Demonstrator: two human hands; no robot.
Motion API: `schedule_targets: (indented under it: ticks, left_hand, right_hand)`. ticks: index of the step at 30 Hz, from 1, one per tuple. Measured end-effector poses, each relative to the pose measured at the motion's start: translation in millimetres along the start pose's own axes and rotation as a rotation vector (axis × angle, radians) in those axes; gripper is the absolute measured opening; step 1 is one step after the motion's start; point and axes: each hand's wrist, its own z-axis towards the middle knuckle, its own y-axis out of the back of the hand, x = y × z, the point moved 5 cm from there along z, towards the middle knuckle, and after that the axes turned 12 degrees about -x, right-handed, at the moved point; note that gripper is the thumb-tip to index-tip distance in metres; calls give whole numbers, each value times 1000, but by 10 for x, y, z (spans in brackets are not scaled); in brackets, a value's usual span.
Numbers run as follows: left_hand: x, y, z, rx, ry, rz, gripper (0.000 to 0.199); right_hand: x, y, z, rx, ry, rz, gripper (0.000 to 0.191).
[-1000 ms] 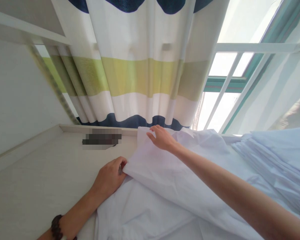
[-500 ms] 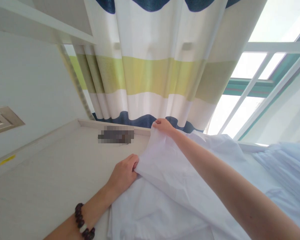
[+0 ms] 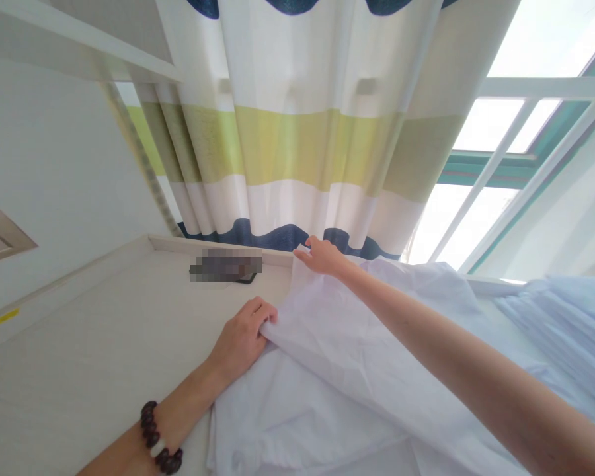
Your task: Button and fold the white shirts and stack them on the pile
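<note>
A large white garment (image 3: 347,370) lies spread and partly folded on the pale surface below me; its exact kind I cannot make out. My left hand (image 3: 242,334), a dark bead bracelet (image 3: 151,433) on its wrist, grips the garment's left edge between thumb and fingers. Farther off, near the raised rim, my right hand (image 3: 323,256) pinches the far left corner of the same cloth. The fabric runs flat between the two hands, with creases fanning towards the right.
A blurred dark object (image 3: 225,266) lies by the rim (image 3: 171,244). Pale folded fabric (image 3: 570,330) rests at the right. Beyond the rim hangs a striped curtain (image 3: 287,145), with white window bars (image 3: 500,139) beside it. A wall with a metal plate (image 3: 4,237) stands left.
The view has shifted slightly, moving the scene a little left. Both hands keep hold of the garment's edge; the right fingers look a bit more spread at the corner.
</note>
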Motion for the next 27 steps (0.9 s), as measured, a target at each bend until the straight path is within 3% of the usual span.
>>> schedule_targets:
  ticks: [3, 6, 11, 17, 22, 27]
  left_hand:
    - [-9, 0, 6, -17, -64, -53, 27]
    - [-36, 12, 8, -36, -140, -72, 30]
    - [-71, 15, 10, -22, -212, -69, 30]
    - [-80, 65, 9, -53, -235, -59, 31]
    - [-71, 49, 29, 17, -227, -78, 17]
    - [-112, 117, 39, 154, -251, -86, 28]
  right_hand:
    - [-77, 22, -181, 14, 72, 2, 45]
    - [-224, 4, -265, 0, 72, 20, 27]
    - [-301, 95, -373, -141, 113, 73, 19]
    - [-404, 439, -1072, -147, 307, 103, 22]
    - [-838, 761, -1718, -24, 270, -8, 24]
    - [-1491, 1192, -2143, 44, 102, -98, 29]
